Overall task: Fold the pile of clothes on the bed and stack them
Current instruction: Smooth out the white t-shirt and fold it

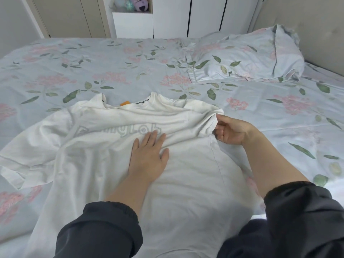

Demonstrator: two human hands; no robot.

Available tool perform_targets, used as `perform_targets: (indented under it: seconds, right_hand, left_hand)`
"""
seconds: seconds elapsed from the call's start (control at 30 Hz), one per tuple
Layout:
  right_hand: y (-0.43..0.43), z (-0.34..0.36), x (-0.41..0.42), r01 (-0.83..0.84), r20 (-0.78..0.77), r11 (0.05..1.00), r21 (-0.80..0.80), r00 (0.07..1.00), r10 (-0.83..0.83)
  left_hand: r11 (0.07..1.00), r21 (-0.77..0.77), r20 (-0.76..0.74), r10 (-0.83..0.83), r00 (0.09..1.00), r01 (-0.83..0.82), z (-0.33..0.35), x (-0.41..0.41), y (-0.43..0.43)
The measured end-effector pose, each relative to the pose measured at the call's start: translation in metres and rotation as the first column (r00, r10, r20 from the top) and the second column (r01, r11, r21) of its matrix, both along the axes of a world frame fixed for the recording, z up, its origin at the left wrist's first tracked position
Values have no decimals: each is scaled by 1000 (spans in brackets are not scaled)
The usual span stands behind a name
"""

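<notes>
The bed (111,58) carries a white T-shirt (186,174) at its near edge, its long axis running from hem to collar, toward the far edge. The left hand (149,155) lies flat mid-chest with fingers straight, pinning the cloth. The right hand (232,130) is nearer the sleeve (208,116), and its grip pinches it. The fold likely goes leftward across the axis.

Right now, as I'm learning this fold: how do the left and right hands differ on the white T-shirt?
The left hand lies flat with straight fingers, pressing the white T-shirt; the right hand has curled fingers that pinch its fabric. The left hand sits mid-chest just below the lettering; the right hand is at the shirt's side edge, near the shoulder. Both touch the same shirt.
</notes>
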State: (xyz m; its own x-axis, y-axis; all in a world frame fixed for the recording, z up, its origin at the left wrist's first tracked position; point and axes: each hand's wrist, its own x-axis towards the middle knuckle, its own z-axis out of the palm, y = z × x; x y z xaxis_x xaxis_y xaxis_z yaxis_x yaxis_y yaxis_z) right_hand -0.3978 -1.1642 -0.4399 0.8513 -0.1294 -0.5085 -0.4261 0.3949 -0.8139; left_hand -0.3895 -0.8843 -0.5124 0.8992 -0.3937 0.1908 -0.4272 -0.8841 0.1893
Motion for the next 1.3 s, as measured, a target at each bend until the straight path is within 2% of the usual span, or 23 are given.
perform_targets:
  seconds: [0.07,0.17,0.23,0.33,0.4,0.47,0.53,0.6,0.67,0.7,0.73,0.77,0.8,0.83,0.9,0.97,1.03,1.1,1.17,1.23,1.3]
  right_hand:
    - [2,1,2,33,-4,999,-4,999,-33]
    - [5,2,4,185,22,983,-14,982,-185]
    - [8,3,3,148,-21,988,-35,989,-149]
    - [15,9,-1,-2,-156,992,-128,988,-18]
    - [21,9,-3,-14,-188,984,-176,982,-20]
    - [25,7,-4,38,-167,975,-218,983,-76]
    - [22,9,-2,150,-74,957,-249,982,-173]
    - [11,10,2,358,70,880,-313,932,-354]
    - [5,3,-1,481,196,697,-531,870,-452]
    - [5,-4,-5,421,198,572,-704,889,-412]
    - [8,-11,-10,287,134,443,-849,929,-344]
    - [10,-17,-12,140,38,345,-928,957,-287]
    - [10,-20,-13,19,-59,307,-952,968,-244]
    - [10,-17,-12,-43,-121,319,-947,966,-229]
    - [6,-9,-7,-68,-152,305,-950,953,-263]
    - [5,-5,-2,-31,-65,128,-991,961,-270]
    - [12,-8,2,101,106,-37,-994,979,-172]
    - [26,-6,13,230,233,-82,-970,972,-30]
    - [42,-3,33,268,261,-54,-962,960,100]
    - [56,0,60,222,213,-18,-975,954,210]
    - [65,4,91,97,100,25,-995,957,272]
  left_hand:
    - [1000,-5,0,3,1000,-3,0,0,0]
    - [1000,-18,2,4,1000,-4,0,0,1]
    - [1000,-26,4,7,1000,-7,0,0,0]
    - [1000,-26,6,8,1000,-8,0,0,0]
    - [1000,-27,3,10,1000,-10,0,0,0]
    - [999,-30,5,10,1000,-10,1,0,0]
    - [999,-33,6,10,1000,-10,1,0,0]
    - [999,-37,3,12,1000,-12,0,0,0]
    - [999,-42,-4,11,1000,-12,1,0,0]
    - [999,-46,-6,11,1000,-11,1,0,0]
    - [999,-47,-9,8,1000,-8,1,0,1]
    - [999,-46,-13,4,1000,-5,2,0,1]
    - [999,-43,-18,2,1000,-3,2,0,1]
    - [999,-40,-24,3,1000,-4,2,0,1]
    - [999,-34,-31,5,1000,-6,1,0,1]
    - [1000,-31,-35,1,999,-2,0,2,1]
    - [1000,-26,-48,-8,999,7,0,4,0]
    - [1000,-13,-56,-19,998,18,2,7,-1]
    - [1000,-7,-54,-23,998,22,2,10,-2]
    - [1000,-8,-48,-27,998,27,2,12,-3]
    - [999,-15,-51,-38,998,37,2,13,-3]
